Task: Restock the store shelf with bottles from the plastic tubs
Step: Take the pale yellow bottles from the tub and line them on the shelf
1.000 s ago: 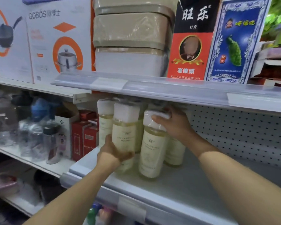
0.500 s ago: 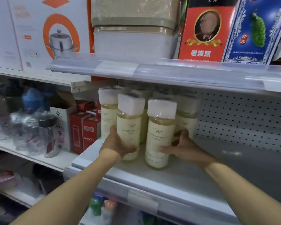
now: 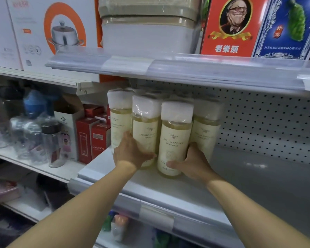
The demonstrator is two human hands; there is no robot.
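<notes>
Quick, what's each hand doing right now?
Left hand: gripping the second bottle from left.
Right hand: gripping the front bottle.

Bottles (image 3: 174, 140) clustered on shelf (image 3: 240, 185), boxes (image 3: 91, 138) to their left, pegboard (image 3: 268, 122) behind.

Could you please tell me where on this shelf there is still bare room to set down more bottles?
The grey shelf deck is bare right of the cream-labelled, white-capped bottles, along the white pegboard back. A thin strip lies in front of them. The left is crowded: red cartons adjoin the cluster, where the left hand and right hand each grip a bottle.
</notes>
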